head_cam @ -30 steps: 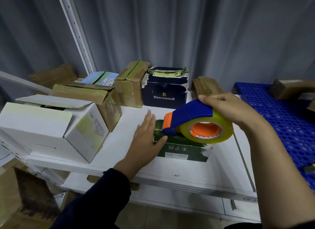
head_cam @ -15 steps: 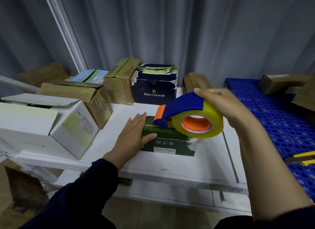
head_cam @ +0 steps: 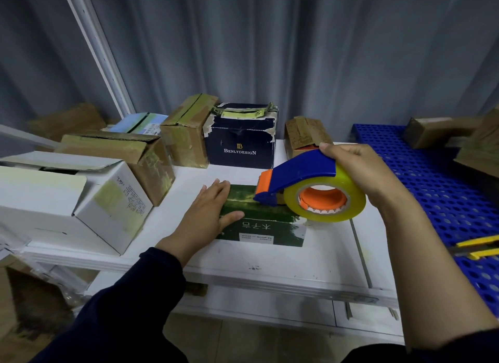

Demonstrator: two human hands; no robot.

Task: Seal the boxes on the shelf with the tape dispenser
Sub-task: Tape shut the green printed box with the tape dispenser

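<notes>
We see the flat green box lying near the front of the white shelf, its printed face turned up. The left hand, coming out of a dark sleeve, lies flat on the box's left end with straight fingers and the thumb spread along the top, so its grip is wide and only presses. The right hand has its grip curled round the blue tape dispenser, fingers over the back of the handle, holding it over the right part of the green box. The dispenser's orange-edged nose points left and comes down to the top of the box; we cannot tell whether it touches. The yellowish roll of tape with its orange core hangs over the box's right end. Behind, along the grey curtain, stand a navy box with a torn lid, a taped brown box just left of it and a smaller brown box to its right. At the left sits a white box with its flap ajar, touching an open brown carton. On the right is a blue perforated shelf with a yellow tool on it.
</notes>
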